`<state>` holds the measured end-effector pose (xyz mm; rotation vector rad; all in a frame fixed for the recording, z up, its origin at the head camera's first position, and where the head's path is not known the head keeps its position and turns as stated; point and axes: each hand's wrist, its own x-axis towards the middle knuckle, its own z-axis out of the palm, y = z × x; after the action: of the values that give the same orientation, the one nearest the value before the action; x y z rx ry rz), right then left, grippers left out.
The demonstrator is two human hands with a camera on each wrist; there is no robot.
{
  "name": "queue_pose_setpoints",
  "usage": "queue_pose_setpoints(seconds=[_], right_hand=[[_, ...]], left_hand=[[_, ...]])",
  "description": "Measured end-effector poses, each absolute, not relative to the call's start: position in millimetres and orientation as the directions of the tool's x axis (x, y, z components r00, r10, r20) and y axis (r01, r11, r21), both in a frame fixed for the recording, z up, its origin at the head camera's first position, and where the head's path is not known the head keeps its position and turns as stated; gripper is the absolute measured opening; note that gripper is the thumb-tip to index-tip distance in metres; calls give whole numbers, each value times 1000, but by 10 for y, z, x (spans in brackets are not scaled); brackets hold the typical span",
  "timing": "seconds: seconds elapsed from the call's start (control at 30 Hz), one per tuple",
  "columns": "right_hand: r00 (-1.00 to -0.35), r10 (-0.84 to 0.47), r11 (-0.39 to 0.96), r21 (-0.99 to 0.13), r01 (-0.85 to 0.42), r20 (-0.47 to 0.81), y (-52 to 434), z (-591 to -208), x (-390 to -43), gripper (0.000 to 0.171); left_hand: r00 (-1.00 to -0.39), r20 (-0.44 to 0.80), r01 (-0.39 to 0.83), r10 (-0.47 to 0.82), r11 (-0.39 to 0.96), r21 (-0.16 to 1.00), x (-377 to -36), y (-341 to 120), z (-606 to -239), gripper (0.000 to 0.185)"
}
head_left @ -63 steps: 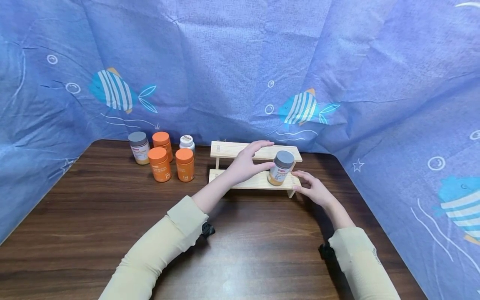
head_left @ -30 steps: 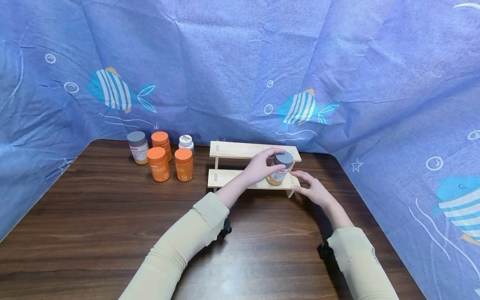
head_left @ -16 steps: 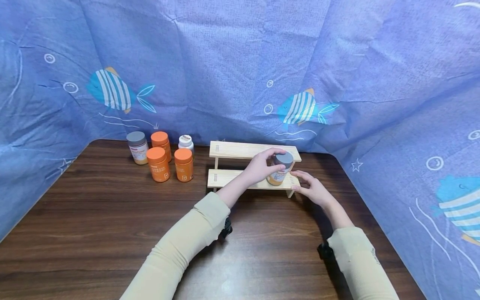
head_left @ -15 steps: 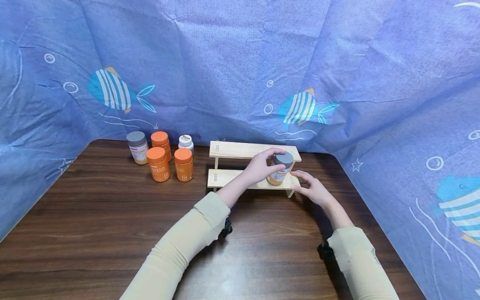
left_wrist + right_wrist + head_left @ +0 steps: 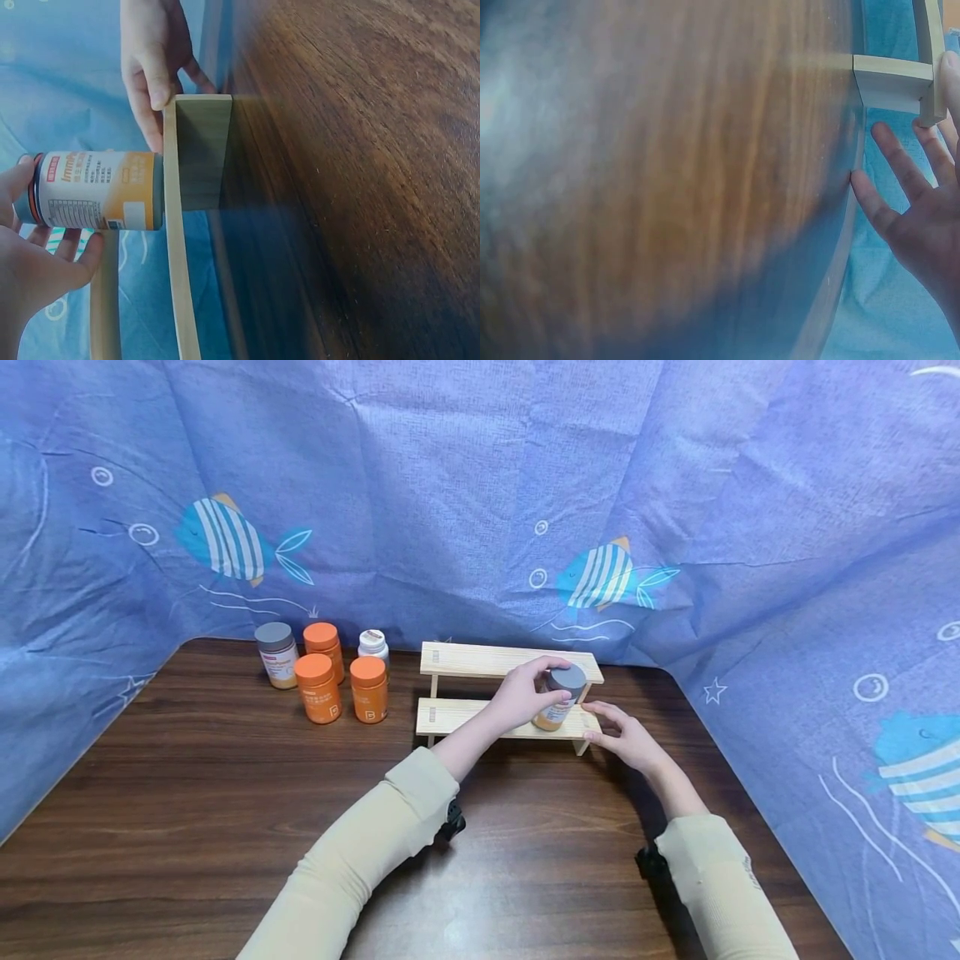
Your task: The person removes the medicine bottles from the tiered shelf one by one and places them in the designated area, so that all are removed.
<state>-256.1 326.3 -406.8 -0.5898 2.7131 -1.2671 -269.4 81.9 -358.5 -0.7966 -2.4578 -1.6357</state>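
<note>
A grey-lidded bottle (image 5: 561, 695) with a white and orange label stands on the lower step of a small two-step wooden rack (image 5: 465, 662). My left hand (image 5: 523, 695) grips the bottle around its lid and upper body. In the left wrist view, the bottle (image 5: 97, 190) sits against the shelf board (image 5: 201, 150), with my left hand (image 5: 37, 262) curled round its lid end. My right hand (image 5: 622, 735) rests with straight fingers against the right end of the lower step. The right wrist view shows my right hand (image 5: 919, 217) spread just beside the rack's end (image 5: 892, 81).
Several bottles stand at the back left of the dark wooden table (image 5: 187, 793): a grey-lidded one (image 5: 277, 654), three orange ones (image 5: 318, 687), and a white-lidded one (image 5: 372, 645). Blue fish-print cloth (image 5: 480, 485) walls the table at the back and both sides.
Two seconds ago my left hand hovered open beside the bottle; it has since closed round the bottle's top. Over the last second nothing has visibly moved. The right hand has stayed put.
</note>
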Motion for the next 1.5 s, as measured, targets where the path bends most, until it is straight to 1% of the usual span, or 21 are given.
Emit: queue_pose_setpoints(seconds=[0.17, 0.33, 0.53, 0.63, 0.77, 0.9, 1.03, 1.2, 1.5], right_hand=[[-925, -369, 592, -746, -305, 86, 3364, -4250, -2682, 54], [-921, -374, 575, -753, -321, 107, 3389, -4283, -2701, 55], [-919, -378, 580, -743, -333, 116, 3352, -4234, -2672, 54], [-917, -383, 580, -743, -333, 112, 3294, -4136, -2607, 53], [-920, -381, 581, -749, -319, 96, 3212, -4002, -2519, 53], [-922, -377, 585, -748, -314, 91, 3197, -3983, -2505, 52], [-920, -378, 573, -754, -320, 104, 3252, -4082, -2573, 53], [-925, -366, 594, -738, -319, 105, 3345, -4235, -2686, 54], [-928, -361, 602, -736, -310, 95, 3366, -4249, -2690, 55]], left_hand=[[-867, 347, 460, 358, 302, 835, -2661, 790, -3553, 43], [-862, 364, 469, 353, 284, 836, -2636, 749, -3526, 43], [-866, 363, 459, 344, 263, 848, -2621, 672, -3499, 42], [-870, 356, 451, 342, 256, 855, -2605, 631, -3467, 43], [-875, 347, 443, 339, 268, 856, -2578, 578, -3422, 43], [-879, 340, 439, 334, 286, 852, -2551, 526, -3386, 43], [-882, 341, 436, 327, 287, 853, -2526, 471, -3354, 42], [-887, 342, 432, 311, 290, 854, -2484, 391, -3317, 41], [-902, 322, 405, 289, 306, 862, -2402, 222, -3246, 41]])
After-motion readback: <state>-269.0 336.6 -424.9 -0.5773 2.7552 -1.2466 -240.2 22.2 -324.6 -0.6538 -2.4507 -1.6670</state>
